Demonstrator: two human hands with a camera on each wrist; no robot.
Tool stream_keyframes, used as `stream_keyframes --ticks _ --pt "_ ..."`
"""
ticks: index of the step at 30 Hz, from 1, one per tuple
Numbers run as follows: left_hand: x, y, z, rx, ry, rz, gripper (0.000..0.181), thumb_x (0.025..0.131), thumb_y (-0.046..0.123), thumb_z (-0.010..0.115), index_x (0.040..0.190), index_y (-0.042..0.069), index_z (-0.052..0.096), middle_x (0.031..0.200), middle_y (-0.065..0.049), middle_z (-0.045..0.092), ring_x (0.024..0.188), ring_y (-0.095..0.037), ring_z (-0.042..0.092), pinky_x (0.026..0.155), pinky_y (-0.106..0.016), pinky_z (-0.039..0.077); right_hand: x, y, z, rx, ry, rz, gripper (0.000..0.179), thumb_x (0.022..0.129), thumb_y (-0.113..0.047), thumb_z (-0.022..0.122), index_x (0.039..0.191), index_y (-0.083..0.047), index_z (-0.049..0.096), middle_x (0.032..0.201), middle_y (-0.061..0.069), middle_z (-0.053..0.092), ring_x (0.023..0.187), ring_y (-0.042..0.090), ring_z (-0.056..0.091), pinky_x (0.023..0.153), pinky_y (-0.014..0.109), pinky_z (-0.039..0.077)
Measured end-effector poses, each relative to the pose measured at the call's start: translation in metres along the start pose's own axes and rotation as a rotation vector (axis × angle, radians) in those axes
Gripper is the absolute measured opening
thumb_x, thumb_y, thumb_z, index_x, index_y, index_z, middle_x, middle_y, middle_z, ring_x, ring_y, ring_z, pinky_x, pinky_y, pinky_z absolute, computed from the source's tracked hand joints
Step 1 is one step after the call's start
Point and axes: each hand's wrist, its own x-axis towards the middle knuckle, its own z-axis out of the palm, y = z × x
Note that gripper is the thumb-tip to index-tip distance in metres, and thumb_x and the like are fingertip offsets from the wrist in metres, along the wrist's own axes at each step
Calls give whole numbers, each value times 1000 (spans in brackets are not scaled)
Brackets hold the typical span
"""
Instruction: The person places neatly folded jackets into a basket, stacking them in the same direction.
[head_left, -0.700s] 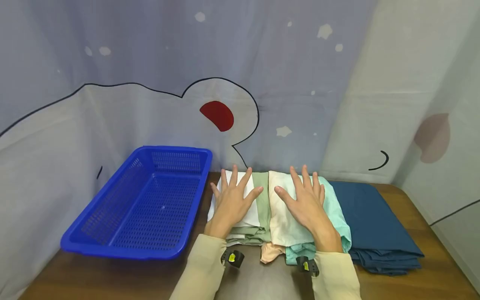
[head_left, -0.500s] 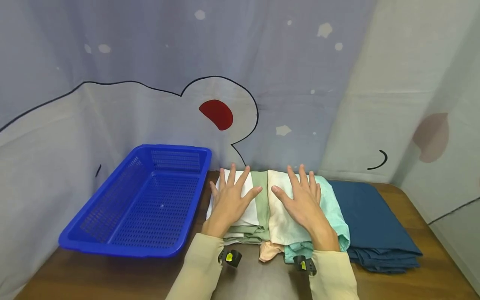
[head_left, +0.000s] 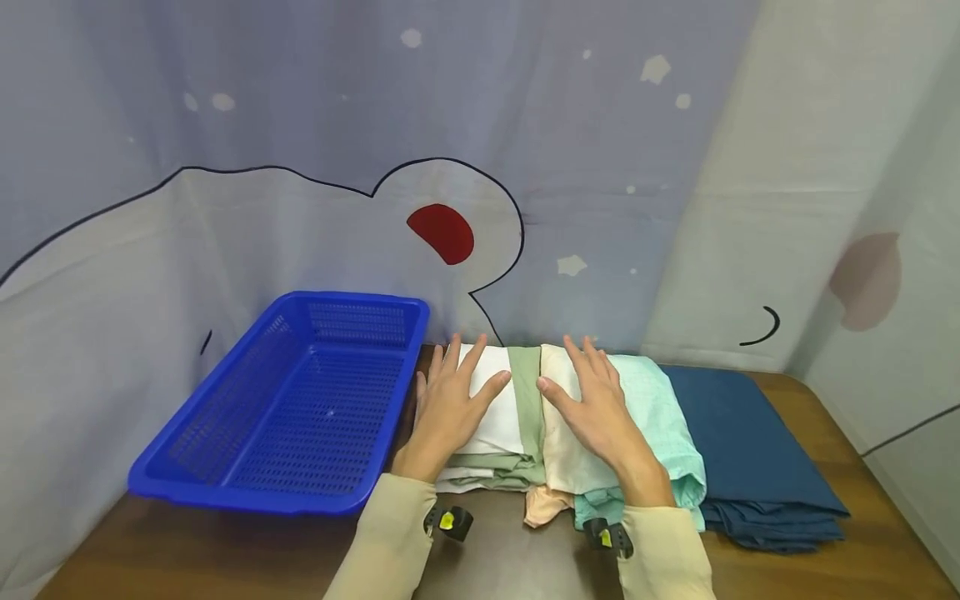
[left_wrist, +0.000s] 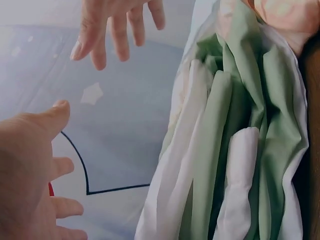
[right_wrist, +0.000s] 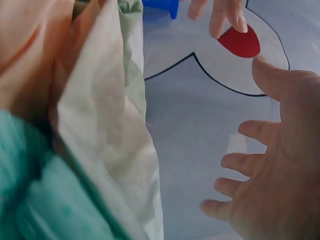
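Observation:
My left hand (head_left: 452,410) hovers with spread fingers above a folded white and green cloth (head_left: 528,408); the left wrist view shows a gap between palm and fabric. To its right, my right hand (head_left: 600,417) is held above a folded cream and mint cloth (head_left: 654,398), fingers extended and holding nothing. White and green folds (left_wrist: 220,150) fill the right part of the left wrist view. Peach and teal layers (right_wrist: 55,200) bulge from the near edge of the cream cloth in the right wrist view. Both thumbs point toward each other.
A blue plastic basket (head_left: 429,321) with slotted walls stands on the wooden table (head_left: 247,558) at the left. A folded dark blue cloth (head_left: 750,442) lies at the right. Behind the table hangs a patterned curtain (head_left: 585,183).
Both hands have shifted slightly left over the cloths, and the right hand's fingers have drawn closer together. The cloths and basket lie as before; the head view has shifted slightly.

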Motion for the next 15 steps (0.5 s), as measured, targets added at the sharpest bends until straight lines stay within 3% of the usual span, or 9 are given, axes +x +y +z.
stream_keyframes --ticks 5,15 --pt "-2 -4 1 -45 12 -14 77 103 65 54 166 24 40 172 -19 24 159 -43 15 118 -76 15 -1 0 5 46 -37 12 83 106 -53 60 171 -18 23 176 19 10 160 43 6 119 72 18" --pt "-2 -6 3 -114 62 -16 75 102 59 60 164 18 45 169 -24 30 154 -48 27 117 -71 27 3 -2 18 136 -25 11 80 106 -47 63 170 -17 26 171 18 28 155 40 30 119 65 29"
